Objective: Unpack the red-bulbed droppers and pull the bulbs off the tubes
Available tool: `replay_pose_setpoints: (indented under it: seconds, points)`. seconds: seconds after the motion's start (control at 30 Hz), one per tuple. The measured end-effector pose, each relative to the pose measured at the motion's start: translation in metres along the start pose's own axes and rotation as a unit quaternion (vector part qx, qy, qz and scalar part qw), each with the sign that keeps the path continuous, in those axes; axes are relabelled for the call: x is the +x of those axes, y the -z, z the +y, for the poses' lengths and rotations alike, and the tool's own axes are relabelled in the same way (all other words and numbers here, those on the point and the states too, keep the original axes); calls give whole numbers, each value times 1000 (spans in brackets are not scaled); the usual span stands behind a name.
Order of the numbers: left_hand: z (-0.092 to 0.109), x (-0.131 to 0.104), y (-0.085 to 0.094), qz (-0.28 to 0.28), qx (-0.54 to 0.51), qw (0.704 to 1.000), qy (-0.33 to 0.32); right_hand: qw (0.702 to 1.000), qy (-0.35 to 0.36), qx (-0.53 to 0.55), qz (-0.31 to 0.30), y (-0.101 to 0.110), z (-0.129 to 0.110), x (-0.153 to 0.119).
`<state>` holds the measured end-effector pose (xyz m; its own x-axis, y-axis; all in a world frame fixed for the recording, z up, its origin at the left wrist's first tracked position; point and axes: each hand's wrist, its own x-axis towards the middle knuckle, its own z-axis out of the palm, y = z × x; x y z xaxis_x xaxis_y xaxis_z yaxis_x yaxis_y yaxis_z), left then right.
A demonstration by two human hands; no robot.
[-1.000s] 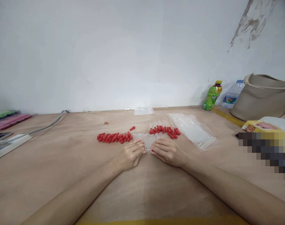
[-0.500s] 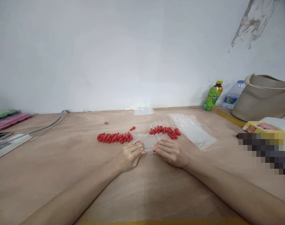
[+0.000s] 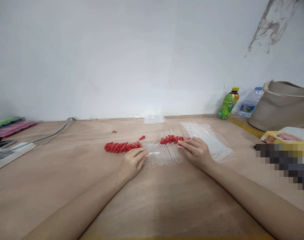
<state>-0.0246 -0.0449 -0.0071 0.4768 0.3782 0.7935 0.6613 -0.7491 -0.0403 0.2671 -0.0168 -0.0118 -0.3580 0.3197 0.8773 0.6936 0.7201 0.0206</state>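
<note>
My left hand (image 3: 133, 163) pinches a thin clear glass tube (image 3: 155, 153), which points right above a row of similar glass tubes (image 3: 164, 158) lying side by side. A pile of red rubber bulbs (image 3: 120, 147) lies just beyond and left of that hand. My right hand (image 3: 198, 152) is closed at the right end of the row, its fingertips on a red rubber bulb (image 3: 179, 143); other red pieces there are partly hidden by the hand. Beyond the row lie droppers (image 3: 170, 139) with red bulbs, their clear stems pointing away.
One stray red bulb (image 3: 142, 137) lies apart. Clear plastic bags (image 3: 204, 135) lie behind my right hand, with another bag (image 3: 154, 119) by the wall. A green bottle (image 3: 228, 105), water bottle (image 3: 250, 103) and beige bag (image 3: 279, 108) stand right. A grey cable (image 3: 54, 132) runs left.
My right hand has moved right and away from me, from the front of the tube row to the red bulbs. My left hand has shifted slightly left, still with a glass tube.
</note>
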Motion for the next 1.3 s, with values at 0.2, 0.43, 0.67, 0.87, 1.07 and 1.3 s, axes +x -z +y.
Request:
replay_pose_setpoints:
  seconds: [0.2,0.43,0.67,0.87,1.07,1.3]
  points:
    - [4,17,-6,-49,47,997,40,978,-207,14,-2,2,25,1]
    - [28,41,-28,-99,82,992,-11,932,-363,19,-14,6,44,1]
    - [42,52,-47,-129,62,990,-16,914,-405,12,0,11,44,4]
    - [56,60,-51,-195,45,979,37,912,-411,6,-11,12,44,2]
    - [65,63,-50,-168,-23,983,72,929,-366,9,-53,8,42,0]
    - [43,38,-17,-121,-13,992,24,952,-286,-42,-97,2,33,0]
